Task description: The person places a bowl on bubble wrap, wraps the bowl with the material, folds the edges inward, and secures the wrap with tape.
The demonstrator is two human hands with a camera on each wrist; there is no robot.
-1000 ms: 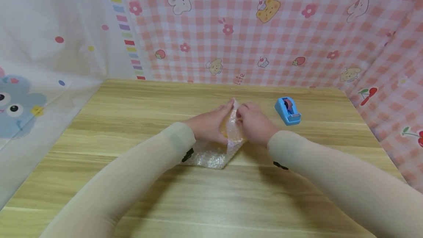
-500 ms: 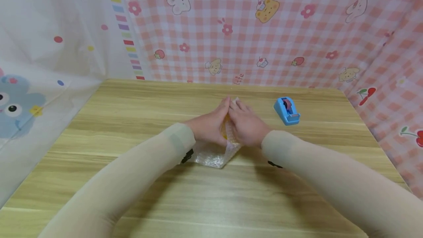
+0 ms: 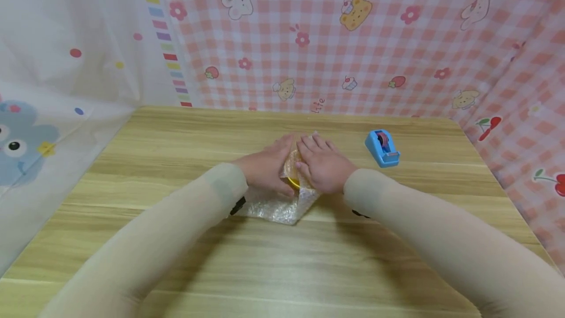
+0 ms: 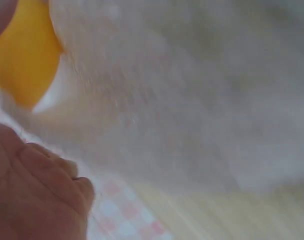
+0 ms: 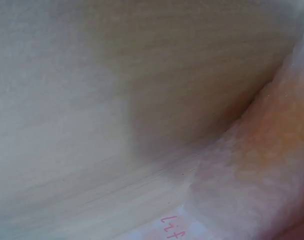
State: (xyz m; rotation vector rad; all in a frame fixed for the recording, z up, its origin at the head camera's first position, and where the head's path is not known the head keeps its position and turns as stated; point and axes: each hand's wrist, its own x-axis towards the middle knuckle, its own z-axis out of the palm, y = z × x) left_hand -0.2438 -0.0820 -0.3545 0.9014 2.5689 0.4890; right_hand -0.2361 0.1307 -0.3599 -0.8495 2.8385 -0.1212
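A yellow object with a curved edge (image 3: 293,183) lies partly covered by clear bubble wrap (image 3: 282,210) on the table; its kind is hidden. My left hand (image 3: 266,167) holds its left side, thumb toward me and fingers on the far side. In the left wrist view, the smooth yellow surface (image 4: 27,55) shows beside the blurred wrap (image 4: 167,100). My right hand (image 3: 325,165) presses the folded-over wrap from the right with fairly straight fingers. Through the wrap in the right wrist view, an orange-yellow patch (image 5: 277,130) shows.
A blue tape dispenser (image 3: 382,148) with a roll in it stands right of my hands. The wooden table (image 3: 282,269) ends at a pink checked cloth (image 3: 273,38) behind and a white cloth (image 3: 88,23) at left.
My right hand has gone from gripping the wrap's raised edge to pressing it down leftward over the yellow object. My left hand has shifted slightly left. The tape dispenser stays put.
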